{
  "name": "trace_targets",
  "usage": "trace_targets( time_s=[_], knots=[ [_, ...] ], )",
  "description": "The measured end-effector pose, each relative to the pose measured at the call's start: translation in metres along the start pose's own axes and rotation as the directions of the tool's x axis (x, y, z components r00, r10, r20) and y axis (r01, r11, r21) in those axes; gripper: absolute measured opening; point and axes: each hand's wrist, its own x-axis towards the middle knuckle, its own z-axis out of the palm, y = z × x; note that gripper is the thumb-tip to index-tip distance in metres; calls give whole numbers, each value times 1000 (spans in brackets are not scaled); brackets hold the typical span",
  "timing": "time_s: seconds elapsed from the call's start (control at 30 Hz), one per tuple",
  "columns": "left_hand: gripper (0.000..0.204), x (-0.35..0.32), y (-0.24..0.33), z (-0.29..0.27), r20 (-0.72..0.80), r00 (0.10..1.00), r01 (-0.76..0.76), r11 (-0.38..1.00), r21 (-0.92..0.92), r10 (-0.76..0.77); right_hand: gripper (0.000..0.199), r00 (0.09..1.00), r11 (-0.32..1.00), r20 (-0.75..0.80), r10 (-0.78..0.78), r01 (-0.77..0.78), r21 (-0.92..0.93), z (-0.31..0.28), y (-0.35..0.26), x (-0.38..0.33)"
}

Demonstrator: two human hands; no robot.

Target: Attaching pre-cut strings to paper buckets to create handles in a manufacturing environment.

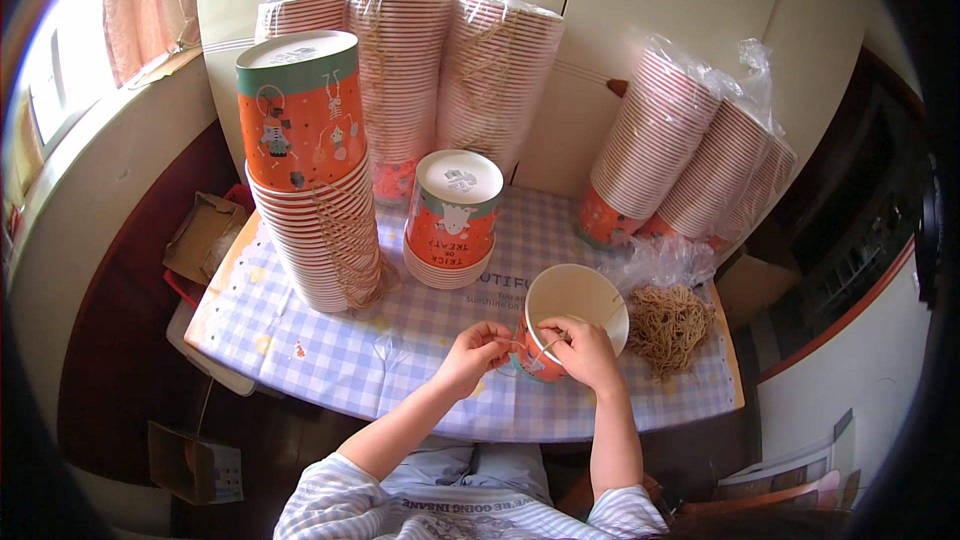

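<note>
Toward four o'clock on the bench (340, 365), covered in a blue-and-white checked cloth, an orange paper bucket (575, 292) stands with its cream mouth up, tipped slightly toward the person. The left hand (481, 352), at the bucket's eight o'clock side, pinches a thin brown strand (546, 348) between thumb and fingertips; the right hand (582, 350), over the rim at six o'clock, grips the strand too, with its fingers drawn close. From the bucket, a tangled heap of string (670, 330) lies just beside it at three o'clock, crumpled clear plastic (655, 262) at two, bagged stacks (650, 135) at one and more bagged stacks (405, 80) at eleven. Toward ten stand a short upside-down stack (453, 220) and a tall one (305, 165) draped with string.
</note>
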Motion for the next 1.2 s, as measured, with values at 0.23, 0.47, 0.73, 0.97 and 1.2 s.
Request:
trace_targets(
  time_s=[0.23,0.47,0.73,0.97,1.2],
  knots=[
    [10,-2,4,3,35,998,57,998,35,-58,17,1000,1000,16,15,-16,13,0,0,-1],
    [11,1,-7,8,-36,994,-98,995,22,98,17,999,999,27,22,-23,32,1,0,-1],
    [16,3,-16,24,-174,940,-311,946,-94,292,17,999,999,37,23,-25,32,1,2,-1],
    [20,4,-20,34,-227,912,-367,926,-83,341,18,999,998,40,33,-35,46,2,2,0],
    [20,5,-26,35,-264,908,-375,913,-162,326,18,998,998,36,46,-48,31,2,2,-1]
  ],
)
